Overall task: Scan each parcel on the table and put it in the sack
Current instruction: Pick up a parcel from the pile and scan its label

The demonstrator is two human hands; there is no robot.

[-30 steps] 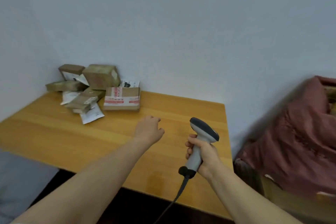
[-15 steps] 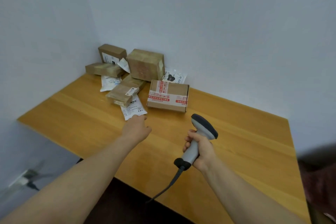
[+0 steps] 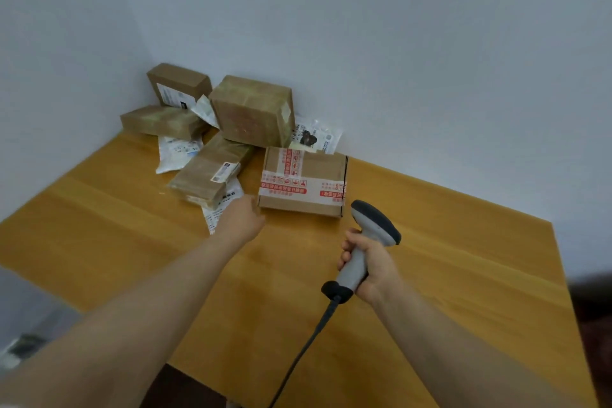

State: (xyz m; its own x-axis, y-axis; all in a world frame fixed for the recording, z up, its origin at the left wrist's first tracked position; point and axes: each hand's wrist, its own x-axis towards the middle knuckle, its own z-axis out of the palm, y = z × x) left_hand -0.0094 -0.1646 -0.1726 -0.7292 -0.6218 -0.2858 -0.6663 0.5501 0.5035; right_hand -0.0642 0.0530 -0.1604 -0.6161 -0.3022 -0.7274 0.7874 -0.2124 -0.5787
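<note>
**Left grip reaches the parcel heap; nothing lifted or scanned yet.**

Nearest me, the right grip (image 3: 371,267) is clenched round the scanner (image 3: 374,225) handle, with the scanner head aimed forward over the bench (image 3: 447,258). The left grip (image 3: 240,219), loosely curled and empty, has advanced within the last second from mid-bench. It is now over the white mailer (image 3: 220,209), just beside the red-taped box (image 3: 303,180). Behind these, the brown parcels (image 3: 251,109) are heaped in the wall corner. The sack is out of view. I judge a pick imminent, with the scan to follow.

I'm seeing my left hand (image 3: 243,219) covering its own fingers and part of the white mailer (image 3: 213,217); the scanner (image 3: 376,222) is trailing its cable (image 3: 308,341) off the bottom edge.
</note>
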